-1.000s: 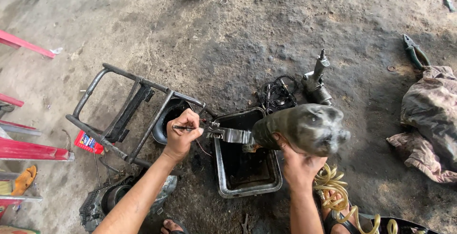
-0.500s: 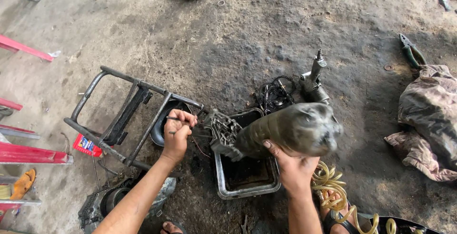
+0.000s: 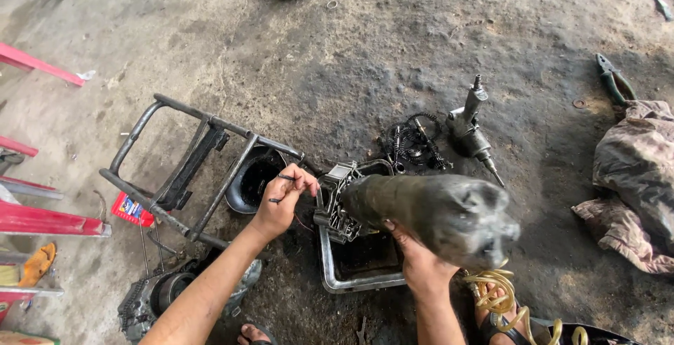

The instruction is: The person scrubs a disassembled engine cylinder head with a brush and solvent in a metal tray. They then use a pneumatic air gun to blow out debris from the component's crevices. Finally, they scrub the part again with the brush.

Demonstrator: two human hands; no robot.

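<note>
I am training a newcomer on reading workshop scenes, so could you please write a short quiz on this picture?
1. True or false: the right hand holds the dirty engine part over the metal tray.
2. What does the left hand hold? A) pliers B) a thin dark tool C) a rag
3. What lies on the floor beside the crumpled cloth, at the far right?

Key
1. True
2. B
3. The green-handled pliers

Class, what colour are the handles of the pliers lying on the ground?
Green, seen in the head view: pliers.
</note>
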